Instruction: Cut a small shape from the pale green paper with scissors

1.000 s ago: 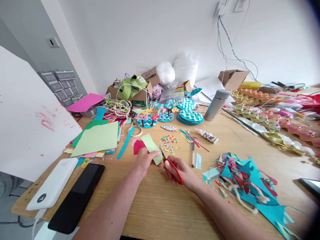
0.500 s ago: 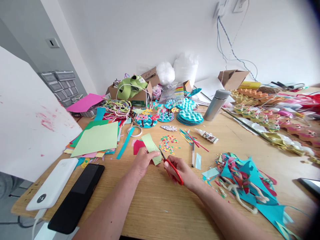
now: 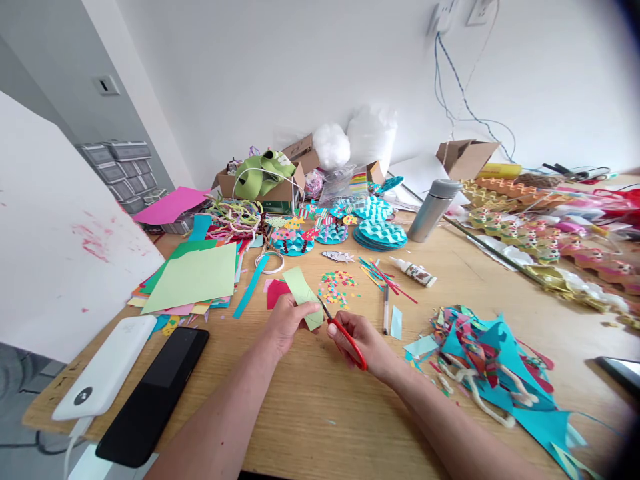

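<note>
Between thumb and fingers, my left hand point(image 3: 289, 322) pinches a light green paper strip point(image 3: 300, 288) with faint drawn lines on it. My right hand point(image 3: 364, 340) is closed on the red-handled scissors point(image 3: 349, 343), whose blades meet the strip's right edge. Just left of the strip, a dark red paper piece point(image 3: 276, 293) lies on the table. Beyond the scissors is a scatter of small colourful paper dots point(image 3: 337, 287). A paper fish point(image 3: 338, 256) with drawn scales rests behind them.
To the left are stacked coloured sheets point(image 3: 195, 277), a white power bank point(image 3: 104, 368) and a black phone point(image 3: 153, 397). On the right lie a pen point(image 3: 386, 310), a glue bottle point(image 3: 414, 272), a steel flask point(image 3: 434, 212) and a heap of paper scraps point(image 3: 493, 360). Wavy blue discs point(image 3: 380, 235) stand behind.
The scissor blades look slightly wider apart at the strip's edge. Both hands stay in nearly the same place, and the rest is unchanged.
</note>
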### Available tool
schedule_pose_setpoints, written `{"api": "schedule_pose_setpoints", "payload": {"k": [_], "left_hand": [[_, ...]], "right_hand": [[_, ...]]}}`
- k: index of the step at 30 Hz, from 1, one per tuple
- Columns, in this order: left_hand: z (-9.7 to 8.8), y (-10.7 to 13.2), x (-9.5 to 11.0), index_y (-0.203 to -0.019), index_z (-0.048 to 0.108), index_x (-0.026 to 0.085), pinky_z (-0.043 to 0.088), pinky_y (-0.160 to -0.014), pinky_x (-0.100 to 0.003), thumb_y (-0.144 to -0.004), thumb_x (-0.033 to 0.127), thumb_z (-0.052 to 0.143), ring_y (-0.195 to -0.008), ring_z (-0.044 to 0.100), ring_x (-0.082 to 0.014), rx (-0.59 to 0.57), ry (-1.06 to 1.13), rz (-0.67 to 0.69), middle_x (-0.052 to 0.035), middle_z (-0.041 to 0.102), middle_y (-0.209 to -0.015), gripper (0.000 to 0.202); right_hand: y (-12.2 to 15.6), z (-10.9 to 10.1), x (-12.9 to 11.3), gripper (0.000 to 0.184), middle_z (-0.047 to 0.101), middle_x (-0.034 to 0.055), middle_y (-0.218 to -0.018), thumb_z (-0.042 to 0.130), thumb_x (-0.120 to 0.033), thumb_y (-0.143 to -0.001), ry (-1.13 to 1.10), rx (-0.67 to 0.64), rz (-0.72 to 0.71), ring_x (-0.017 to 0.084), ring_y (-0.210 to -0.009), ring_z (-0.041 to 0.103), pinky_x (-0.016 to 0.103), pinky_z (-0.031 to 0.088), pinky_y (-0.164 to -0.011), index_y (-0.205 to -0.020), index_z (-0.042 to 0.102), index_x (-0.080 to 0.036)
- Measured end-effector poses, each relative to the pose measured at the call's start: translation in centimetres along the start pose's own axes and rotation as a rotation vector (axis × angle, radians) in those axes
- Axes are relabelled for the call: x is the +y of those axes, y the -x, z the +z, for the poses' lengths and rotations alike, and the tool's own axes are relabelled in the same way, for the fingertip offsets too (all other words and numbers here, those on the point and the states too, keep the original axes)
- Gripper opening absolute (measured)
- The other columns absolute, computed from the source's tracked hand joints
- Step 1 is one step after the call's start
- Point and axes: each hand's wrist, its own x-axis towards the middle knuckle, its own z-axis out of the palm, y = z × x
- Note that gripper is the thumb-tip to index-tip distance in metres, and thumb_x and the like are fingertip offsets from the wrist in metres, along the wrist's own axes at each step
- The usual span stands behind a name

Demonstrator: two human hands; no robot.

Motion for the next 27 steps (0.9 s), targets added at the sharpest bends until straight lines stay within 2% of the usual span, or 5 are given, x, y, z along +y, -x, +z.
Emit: {"api": "schedule_pose_setpoints", "payload": {"k": [11,15,20,24,27], "left_hand": [[0.1,0.0,-0.1,-0.071,0.062,0.012,0.044,-0.042,-0.023,-0.061,0.029,0.070,-0.051,0.061,-0.0161,0.012,0.040,-0.064,-0.0060,0.067,-0.062,0.021],[0.0,0.0,0.0,-0.074,0.059,0.012,0.041,-0.038,-0.021,-0.060,0.028,0.069,-0.047,0.062,-0.0158,-0.039,0.020,-0.087,-0.0075,0.069,-0.067,0.023],[0.0,0.3,-0.1,-0.079,0.060,0.013,0.032,-0.031,-0.017,-0.060,0.025,0.070,-0.039,0.055,-0.0091,-0.163,-0.141,-0.144,-0.0046,0.068,-0.069,0.025],[0.0,0.3,-0.5,-0.071,0.061,0.012,0.029,-0.031,-0.015,-0.061,0.022,0.068,-0.038,0.046,-0.0048,-0.263,-0.311,-0.162,-0.0025,0.064,-0.063,0.015],[-0.2,0.1,-0.8,-0.069,0.060,0.013,0.028,-0.030,-0.015,-0.062,0.022,0.068,-0.037,0.043,-0.0042,-0.229,-0.351,-0.165,-0.0020,0.063,-0.061,0.014]], "right_hand": [[-0.1,-0.1,0.0,0.048,0.041,-0.0097,-0.042,0.066,-0.060,-0.070,0.007,0.086,0.005,0.005,-0.031,0.035,0.018,0.023,-0.032,-0.063,0.040,-0.021],[0.0,-0.4,-0.5,0.046,0.047,-0.0071,-0.044,0.064,-0.060,-0.073,-0.053,0.226,-0.015,0.007,-0.035,0.039,0.020,0.028,-0.037,-0.067,0.043,-0.020],[0.1,-1.0,-0.7,0.042,0.056,-0.0013,-0.061,0.070,-0.054,-0.070,-0.169,0.421,-0.178,0.011,-0.051,0.050,0.023,0.038,-0.048,-0.078,0.052,-0.018],[-0.2,-1.5,-0.3,0.037,0.054,-0.0019,-0.068,0.076,-0.044,-0.067,-0.248,0.590,-0.271,0.011,-0.060,0.050,0.023,0.041,-0.055,-0.081,0.053,-0.018],[-0.5,-1.8,0.1,0.034,0.049,-0.0032,-0.067,0.078,-0.038,-0.065,-0.284,0.660,-0.263,0.010,-0.058,0.045,0.022,0.038,-0.053,-0.079,0.053,-0.019]]}}
